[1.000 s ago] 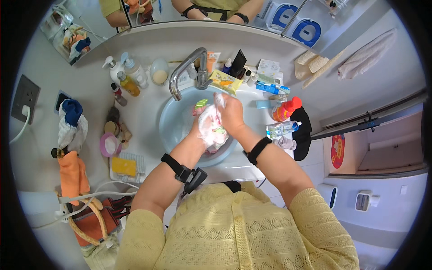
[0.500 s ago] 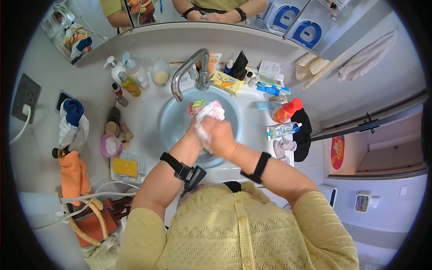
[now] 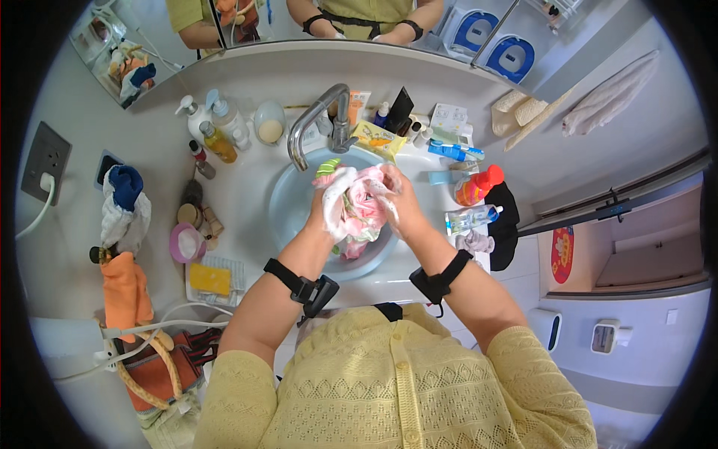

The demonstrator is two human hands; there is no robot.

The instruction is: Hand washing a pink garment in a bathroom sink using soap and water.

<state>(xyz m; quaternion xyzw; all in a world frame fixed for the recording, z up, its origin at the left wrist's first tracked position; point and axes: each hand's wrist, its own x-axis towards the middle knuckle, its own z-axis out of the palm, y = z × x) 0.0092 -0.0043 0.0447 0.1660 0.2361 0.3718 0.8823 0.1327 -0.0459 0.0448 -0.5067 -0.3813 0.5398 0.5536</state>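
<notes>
A foamy pink-and-white patterned cloth (image 3: 359,208) is bunched above the light-blue basin (image 3: 278,213), a lower fold hanging toward it. Soft and limp, it should be hard to damage; wet, it is probably weighty and slippery, so thick side folds likely give the surest hold. The left hand (image 3: 319,216) and right hand (image 3: 407,200) stand apart, each clasping one side, fingers partly hidden. Behind the basin rises a chrome faucet (image 3: 342,112).
</notes>
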